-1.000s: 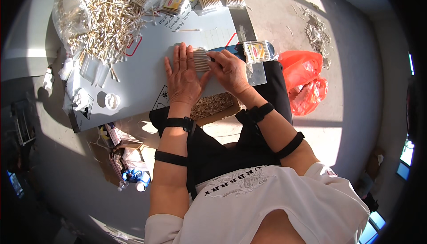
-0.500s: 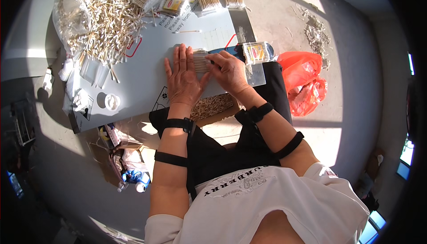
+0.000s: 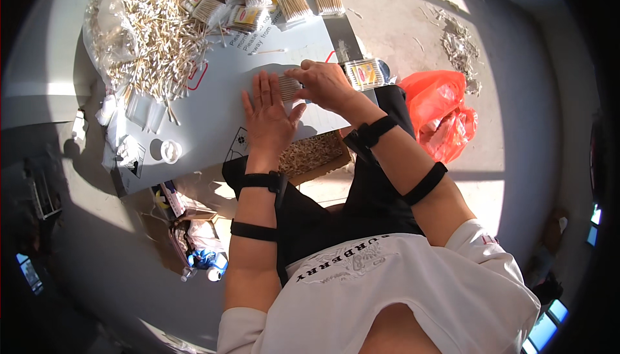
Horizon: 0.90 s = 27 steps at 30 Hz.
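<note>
Apparently lining up swabs (image 3: 289,88) on the tabletop (image 3: 210,110), between left hand (image 3: 269,120), with fingers (image 3: 265,90) flat and loose, and curled right hand (image 3: 325,86), can't tell if pinching; next, likely needs gentle gathering.

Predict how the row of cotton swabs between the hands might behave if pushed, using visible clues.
The row of cotton swabs would probably spread or slide, as they lie side by side on the smooth-looking table. Their straight form suggests each is fairly stiff; their thinness suggests little weight.
</note>
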### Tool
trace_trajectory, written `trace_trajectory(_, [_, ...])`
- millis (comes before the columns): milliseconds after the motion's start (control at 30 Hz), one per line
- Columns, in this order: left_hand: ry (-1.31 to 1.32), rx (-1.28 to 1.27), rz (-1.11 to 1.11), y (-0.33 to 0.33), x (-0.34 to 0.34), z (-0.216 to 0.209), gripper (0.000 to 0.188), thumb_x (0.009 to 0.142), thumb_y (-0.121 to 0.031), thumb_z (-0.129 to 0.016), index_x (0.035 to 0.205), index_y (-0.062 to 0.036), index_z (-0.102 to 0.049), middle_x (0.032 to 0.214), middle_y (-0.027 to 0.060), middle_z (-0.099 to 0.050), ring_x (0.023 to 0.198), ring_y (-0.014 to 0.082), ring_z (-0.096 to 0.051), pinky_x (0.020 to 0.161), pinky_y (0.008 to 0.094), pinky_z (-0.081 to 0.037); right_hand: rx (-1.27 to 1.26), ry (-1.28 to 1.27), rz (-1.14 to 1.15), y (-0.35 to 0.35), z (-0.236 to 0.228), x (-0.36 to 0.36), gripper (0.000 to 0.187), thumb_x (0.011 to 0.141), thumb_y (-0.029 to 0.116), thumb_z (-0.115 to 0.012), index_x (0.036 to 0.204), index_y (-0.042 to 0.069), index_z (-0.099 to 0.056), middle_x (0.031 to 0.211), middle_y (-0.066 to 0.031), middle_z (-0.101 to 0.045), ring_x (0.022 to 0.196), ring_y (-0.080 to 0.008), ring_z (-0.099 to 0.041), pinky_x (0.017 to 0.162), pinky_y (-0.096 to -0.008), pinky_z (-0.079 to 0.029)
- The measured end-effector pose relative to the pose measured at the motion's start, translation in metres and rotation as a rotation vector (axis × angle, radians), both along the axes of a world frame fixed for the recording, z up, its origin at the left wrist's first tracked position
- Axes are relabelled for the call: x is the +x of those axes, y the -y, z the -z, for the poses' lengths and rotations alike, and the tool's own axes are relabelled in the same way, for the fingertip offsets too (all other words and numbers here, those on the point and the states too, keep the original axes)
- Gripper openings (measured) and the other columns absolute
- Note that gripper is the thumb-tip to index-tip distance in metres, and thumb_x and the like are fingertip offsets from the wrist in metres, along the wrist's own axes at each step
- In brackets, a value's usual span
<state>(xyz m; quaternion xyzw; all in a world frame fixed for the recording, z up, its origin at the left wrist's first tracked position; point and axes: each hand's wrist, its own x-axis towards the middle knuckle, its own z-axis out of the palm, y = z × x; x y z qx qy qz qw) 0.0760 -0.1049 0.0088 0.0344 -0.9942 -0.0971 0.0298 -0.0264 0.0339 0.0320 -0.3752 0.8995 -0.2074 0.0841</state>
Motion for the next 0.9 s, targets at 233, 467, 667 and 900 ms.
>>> trace_trajectory(233, [-0.034, 0.022, -0.014, -0.015, 0.007, 0.005, 0.081, 0.089, -0.049, -0.054, 0.146, -0.0003, -0.024, 0.154, 0.0189, -0.02, 0.145, 0.0313, -0.015, 0.116, 0.0506, -0.008, -0.096, 0.0, 0.038, -0.012, 0.006, 0.006, 0.041, 0.079, 0.027, -0.07, 0.118, 0.017, -0.064, 0.093, -0.0091, -0.06, 0.087, -0.0267, -0.063, 0.072, -0.0374, -0.05])
trace_trajectory(467, [-0.057, 0.063, -0.012, -0.018, 0.006, 0.004, 0.081, 0.088, -0.044, -0.058, 0.147, -0.0006, -0.024, 0.153, 0.02, -0.021, 0.144, 0.0323, -0.016, 0.116, 0.0506, -0.009, -1.156, 0.455, 0.374, 0.014, 0.038, 0.025, 0.037, 0.099, 0.016, -0.047, 0.132, -0.001, -0.05, 0.136, -0.0127, -0.046, 0.127, -0.0198, -0.044, 0.106, -0.0294, -0.034])
trace_trajectory(667, [-0.051, 0.038, -0.02, -0.017, 0.007, 0.005, 0.083, 0.087, -0.041, -0.061, 0.147, -0.0006, -0.022, 0.153, 0.0207, -0.02, 0.144, 0.0329, -0.015, 0.116, 0.05, -0.01, -1.417, 0.87, 0.391, 0.024, 0.04, 0.028, 0.039, 0.1, 0.015, -0.045, 0.135, -0.003, -0.045, 0.142, -0.0095, -0.043, 0.131, -0.0181, -0.04, 0.109, -0.0282, -0.03])
trace_trajectory(900, [-0.084, 0.043, -0.018, -0.015, 0.009, 0.007, 0.083, 0.087, -0.041, -0.061, 0.147, -0.0006, -0.021, 0.154, 0.0206, -0.019, 0.144, 0.0338, -0.016, 0.116, 0.05, -0.01, -1.344, 0.88, 0.393, 0.004, 0.031, 0.017, 0.039, 0.098, 0.005, -0.047, 0.136, -0.002, -0.046, 0.136, -0.0109, -0.048, 0.128, -0.0164, -0.044, 0.107, -0.0276, -0.035])
